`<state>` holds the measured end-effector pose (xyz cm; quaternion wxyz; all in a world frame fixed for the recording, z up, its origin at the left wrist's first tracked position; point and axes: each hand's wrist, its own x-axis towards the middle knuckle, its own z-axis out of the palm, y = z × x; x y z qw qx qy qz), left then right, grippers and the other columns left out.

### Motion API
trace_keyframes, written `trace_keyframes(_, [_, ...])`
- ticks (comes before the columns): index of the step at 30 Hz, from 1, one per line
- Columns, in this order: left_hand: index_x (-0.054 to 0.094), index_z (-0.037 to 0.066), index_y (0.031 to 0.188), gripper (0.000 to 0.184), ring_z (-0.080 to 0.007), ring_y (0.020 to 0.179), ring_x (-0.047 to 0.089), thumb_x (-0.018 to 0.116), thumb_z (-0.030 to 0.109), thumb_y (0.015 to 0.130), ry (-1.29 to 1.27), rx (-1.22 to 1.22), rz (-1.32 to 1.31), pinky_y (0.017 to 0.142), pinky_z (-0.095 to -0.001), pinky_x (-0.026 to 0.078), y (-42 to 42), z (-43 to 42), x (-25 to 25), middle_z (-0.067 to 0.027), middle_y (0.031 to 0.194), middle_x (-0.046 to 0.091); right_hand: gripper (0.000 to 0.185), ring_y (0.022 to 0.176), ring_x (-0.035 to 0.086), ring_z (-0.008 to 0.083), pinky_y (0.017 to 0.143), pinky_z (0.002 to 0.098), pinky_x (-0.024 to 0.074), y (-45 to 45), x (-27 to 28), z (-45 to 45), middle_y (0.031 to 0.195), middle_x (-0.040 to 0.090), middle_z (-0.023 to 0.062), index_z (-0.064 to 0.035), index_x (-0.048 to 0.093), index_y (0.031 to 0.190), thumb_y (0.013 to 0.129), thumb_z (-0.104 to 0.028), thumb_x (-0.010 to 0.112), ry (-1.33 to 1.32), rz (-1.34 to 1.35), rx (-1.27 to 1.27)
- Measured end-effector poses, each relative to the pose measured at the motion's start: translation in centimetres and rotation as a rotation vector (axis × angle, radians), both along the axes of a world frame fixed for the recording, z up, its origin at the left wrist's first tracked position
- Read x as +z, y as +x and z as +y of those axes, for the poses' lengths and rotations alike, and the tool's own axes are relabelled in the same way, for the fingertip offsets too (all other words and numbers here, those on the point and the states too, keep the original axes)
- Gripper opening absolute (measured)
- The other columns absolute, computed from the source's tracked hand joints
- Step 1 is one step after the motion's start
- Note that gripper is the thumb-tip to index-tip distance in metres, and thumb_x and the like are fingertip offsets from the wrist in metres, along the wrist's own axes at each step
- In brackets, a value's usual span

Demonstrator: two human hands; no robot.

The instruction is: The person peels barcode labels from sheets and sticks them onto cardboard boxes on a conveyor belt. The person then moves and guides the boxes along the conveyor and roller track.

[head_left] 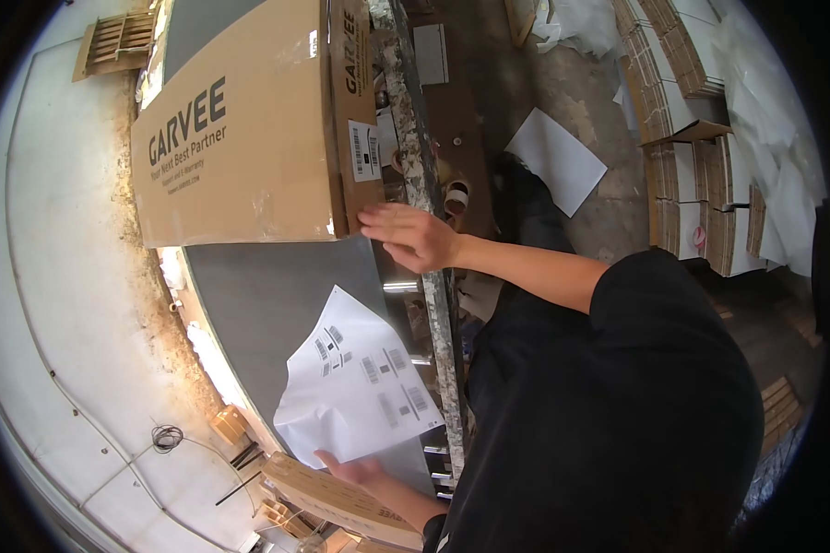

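A large brown cardboard box (249, 120) with GARVEE print lies on a dark grey conveyor belt (249, 286). On its narrow side is a white barcode label (364, 150). My right hand (410, 237) is at the box's lower corner, below that label, its fingers stretched out and nothing held in them. In my left hand (352, 468) is a curled white sheet of barcode labels (346, 392), gripped at its lower edge, over the belt; the sheet partly hides the fingers.
Another long carton (341, 502) lies at the bottom. A worn metal rail (424, 175) runs along the belt. White paper (558, 161) lies on the floor, and stacked flat cartons (673, 138) with plastic wrap stand at the right.
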<state>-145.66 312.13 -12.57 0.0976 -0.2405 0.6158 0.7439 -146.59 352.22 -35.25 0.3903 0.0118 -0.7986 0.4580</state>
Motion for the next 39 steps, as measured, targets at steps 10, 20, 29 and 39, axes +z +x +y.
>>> trace_keyframes(10, [0.034,0.004,0.162,0.074,-0.0417,0.144,0.048,0.043,0.055,0.110,-0.152,-0.067,0.216,0.120,-0.0580,0.042,1.2,-1.4,2.4,-0.0200,0.158,0.047,0.077,0.163,0.009,0.0366,0.132,0.0409,0.0100,-15.3,-3.9,5.3,0.174,0.017,0.0259,0.0045,0.014,0.166,0.113,-0.048,0.031,-1.186,-0.129,-0.456])
trace_keyframes(20, [0.050,0.003,0.152,0.078,-0.0391,0.136,0.055,0.047,0.065,0.105,-0.538,-0.347,0.684,0.113,-0.0564,0.048,0.3,-4.5,3.7,-0.0222,0.152,0.054,0.082,0.162,0.020,0.0296,0.130,0.0437,0.0199,-1.3,3.2,-4.5,0.175,0.020,0.0181,-0.0012,0.010,0.169,0.111,-0.043,0.051,-1.464,-0.520,0.223])
trace_keyframes(29, [0.060,-0.004,0.133,0.055,-0.0332,0.125,0.062,0.055,0.038,0.099,0.480,-0.609,0.215,0.104,-0.0453,0.051,-5.1,6.3,-1.8,-0.0226,0.139,0.062,0.115,0.150,0.039,0.0214,0.116,0.0396,0.0325,8.3,9.8,1.2,0.163,0.047,0.0102,-0.0140,0.024,0.169,0.084,-0.071,0.076,-1.241,-0.437,0.821])
trace_keyframes(39, [0.056,-0.005,0.134,0.046,-0.0316,0.128,0.062,0.058,0.028,0.102,0.543,-0.770,0.221,0.103,-0.0426,0.050,-3.6,10.5,2.0,-0.0246,0.142,0.062,0.084,0.117,0.071,0.0233,0.102,0.0347,0.0580,9.2,9.5,5.2,0.132,0.069,0.0181,0.0073,0.039,0.156,0.085,-0.003,0.081,-1.535,-0.532,1.059])
